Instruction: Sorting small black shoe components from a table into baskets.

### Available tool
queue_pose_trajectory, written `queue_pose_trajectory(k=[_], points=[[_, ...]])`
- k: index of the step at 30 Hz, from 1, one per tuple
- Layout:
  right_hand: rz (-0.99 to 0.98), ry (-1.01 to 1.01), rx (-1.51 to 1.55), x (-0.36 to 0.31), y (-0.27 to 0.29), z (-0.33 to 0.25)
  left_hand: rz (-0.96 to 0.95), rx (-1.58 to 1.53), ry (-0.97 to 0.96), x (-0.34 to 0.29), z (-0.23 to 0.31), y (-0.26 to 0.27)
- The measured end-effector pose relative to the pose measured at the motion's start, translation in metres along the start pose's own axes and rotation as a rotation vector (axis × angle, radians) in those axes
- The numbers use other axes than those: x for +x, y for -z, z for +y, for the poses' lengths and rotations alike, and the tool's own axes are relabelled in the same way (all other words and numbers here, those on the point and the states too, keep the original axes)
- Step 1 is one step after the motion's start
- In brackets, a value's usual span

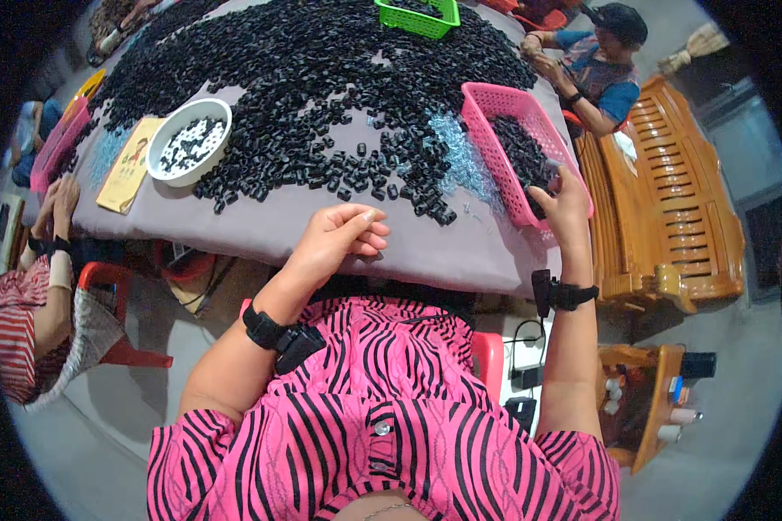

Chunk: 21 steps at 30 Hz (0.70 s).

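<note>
Just over the table's near edge, my left hand [343, 239] is closed, its thumb against the curled fingers. Whatever it may hold is hidden. At the near right end of a pink perforated basket [480, 130], my right hand [566, 208] reaches over the rim, thumb and forefinger apart above the small black plastic pieces [517, 149] inside. Loose black pieces [365, 163] of the same kind cover much of the table. Beside the basket lies a scatter of small shiny silvery-blue parts [459, 148], too small to name.
On the left a white bowl [158, 176] holds some black pieces, next to a yellow printed booklet [122, 187]. A green basket [417, 23] stands at the far side. Other people [595, 74] sit around the grey-covered table [261, 227]. A wooden bench [669, 174] stands to the right.
</note>
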State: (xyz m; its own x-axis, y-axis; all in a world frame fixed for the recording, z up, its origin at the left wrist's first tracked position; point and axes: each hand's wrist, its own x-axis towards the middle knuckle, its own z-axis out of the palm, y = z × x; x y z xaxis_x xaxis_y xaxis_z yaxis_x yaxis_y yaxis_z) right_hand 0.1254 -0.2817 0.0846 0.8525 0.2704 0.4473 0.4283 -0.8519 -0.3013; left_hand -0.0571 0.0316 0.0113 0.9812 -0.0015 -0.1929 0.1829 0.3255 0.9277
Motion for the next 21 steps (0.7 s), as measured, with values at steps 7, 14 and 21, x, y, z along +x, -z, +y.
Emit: queue_pose_trajectory(k=[7, 14, 21], points=[[0.118, 0.272, 0.332, -0.056, -0.008, -0.050, 0.045, 0.055, -0.020, -0.002, 0.005, -0.005], [-0.114, 0.217, 0.096, -0.087, -0.046, -0.031, 0.053, 0.073, -0.030, -0.001, 0.000, -0.001], [-0.083, 0.209, 0.153, -0.078, -0.058, -0.020, 0.002, 0.117, 0.014, 0.002, 0.008, -0.004]])
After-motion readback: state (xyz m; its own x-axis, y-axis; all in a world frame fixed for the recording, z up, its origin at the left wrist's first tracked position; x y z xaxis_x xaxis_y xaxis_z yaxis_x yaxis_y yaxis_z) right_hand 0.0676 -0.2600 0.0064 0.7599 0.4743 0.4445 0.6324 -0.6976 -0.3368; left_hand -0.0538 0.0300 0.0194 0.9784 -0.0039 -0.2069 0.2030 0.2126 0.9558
